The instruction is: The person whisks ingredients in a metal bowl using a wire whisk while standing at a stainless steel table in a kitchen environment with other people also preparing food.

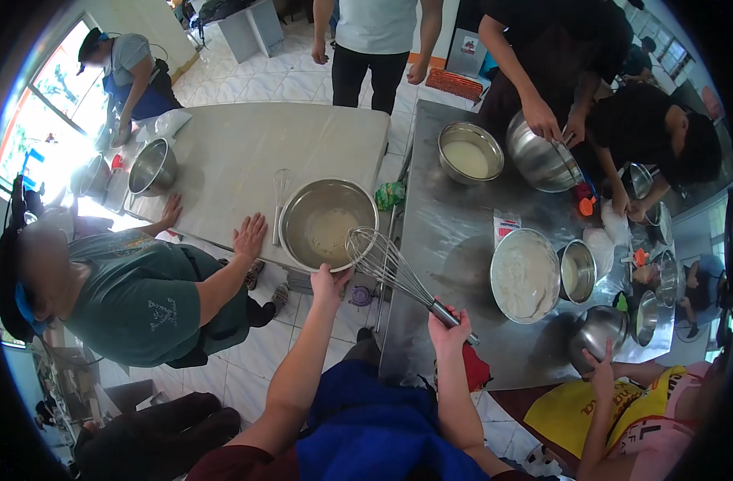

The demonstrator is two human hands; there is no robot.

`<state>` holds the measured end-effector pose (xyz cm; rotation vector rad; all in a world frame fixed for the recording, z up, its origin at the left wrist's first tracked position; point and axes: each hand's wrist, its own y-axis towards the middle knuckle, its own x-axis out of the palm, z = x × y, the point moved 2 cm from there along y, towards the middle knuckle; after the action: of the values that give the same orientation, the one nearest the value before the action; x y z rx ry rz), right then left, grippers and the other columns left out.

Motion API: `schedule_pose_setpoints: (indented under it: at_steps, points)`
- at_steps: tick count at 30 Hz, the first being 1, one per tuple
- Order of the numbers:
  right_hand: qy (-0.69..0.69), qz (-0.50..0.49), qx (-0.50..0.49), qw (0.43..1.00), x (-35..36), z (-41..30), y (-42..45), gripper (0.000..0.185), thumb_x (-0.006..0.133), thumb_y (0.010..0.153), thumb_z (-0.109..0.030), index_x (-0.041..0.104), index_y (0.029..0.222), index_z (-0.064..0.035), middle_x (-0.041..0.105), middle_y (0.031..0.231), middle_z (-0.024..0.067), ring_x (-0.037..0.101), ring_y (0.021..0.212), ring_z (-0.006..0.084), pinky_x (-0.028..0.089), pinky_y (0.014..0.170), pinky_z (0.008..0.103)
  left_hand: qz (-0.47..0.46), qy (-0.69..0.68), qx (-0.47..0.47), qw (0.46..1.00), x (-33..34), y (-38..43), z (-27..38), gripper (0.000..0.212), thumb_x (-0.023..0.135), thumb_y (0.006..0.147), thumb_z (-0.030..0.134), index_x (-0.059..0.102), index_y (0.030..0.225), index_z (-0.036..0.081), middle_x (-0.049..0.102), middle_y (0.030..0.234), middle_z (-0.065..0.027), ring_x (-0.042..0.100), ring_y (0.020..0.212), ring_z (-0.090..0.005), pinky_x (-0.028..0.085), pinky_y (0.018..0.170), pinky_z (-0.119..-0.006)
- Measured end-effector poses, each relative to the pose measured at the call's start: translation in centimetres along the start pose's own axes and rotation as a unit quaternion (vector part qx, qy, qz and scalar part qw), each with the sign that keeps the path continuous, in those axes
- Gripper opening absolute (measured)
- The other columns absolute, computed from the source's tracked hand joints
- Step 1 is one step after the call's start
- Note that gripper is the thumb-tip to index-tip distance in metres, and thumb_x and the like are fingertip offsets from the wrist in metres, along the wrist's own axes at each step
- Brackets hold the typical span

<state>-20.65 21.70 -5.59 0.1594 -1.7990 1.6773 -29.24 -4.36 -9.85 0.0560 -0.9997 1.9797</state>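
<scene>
My left hand [330, 284] grips the near rim of a large steel mixing bowl [294, 210], which sits at the corner of the pale table [234, 141]. Some pale liquid with bubbles or bits [333, 231] lies at the bottom of the bowl. My right hand [449, 329] is closed around the steel handle of a large balloon whisk [396, 270]. The whisk's wire head overlaps the bowl's right rim; whether it touches the rim I cannot tell. Left of the bowl, a smaller whisk [278, 207] lies flat on the table.
On the steel table [444, 264] stand a bowl of white flour-like powder [525, 276], a bowl of pale liquid [469, 156] and a smaller steel bowl [578, 272]. A co-worker's hand [249, 234] rests on the pale table. Several people work around both tables. A gap separates the tables.
</scene>
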Motion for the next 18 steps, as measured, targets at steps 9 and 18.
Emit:
schedule_pose_setpoints:
  at_steps: [9, 18]
  points:
    - [-0.012, 0.016, 0.011, 1.000, -0.3, 1.5, 0.7, 0.027, 0.036, 0.097, -0.028, 0.040, 0.087, -0.0035, 0.059, 0.090, 0.0117, 0.061, 0.092, 0.0266, 0.038, 0.100, 0.0520, 0.031, -0.100, -0.062, 0.993, 1.6, -1.6, -0.6, 0.065, 0.034, 0.096, 0.053, 0.031, 0.134, -0.001, 0.051, 0.122, -0.0206, 0.056, 0.109, -0.0293, 0.047, 0.092, -0.040]
    - [-0.046, -0.051, 0.067, 0.995, -1.3, -0.2, -3.2, 0.028, 0.033, 0.098, -0.027, 0.044, 0.095, -0.0015, 0.059, 0.105, 0.0160, 0.055, 0.110, 0.0321, 0.039, 0.101, 0.0481, -0.323, 0.234, -0.019, 0.917, 7.7, -15.9, -8.1, 0.046, 0.043, 0.099, 0.033, 0.041, 0.133, 0.002, 0.053, 0.125, -0.0126, 0.047, 0.120, -0.0176, 0.041, 0.097, -0.033]
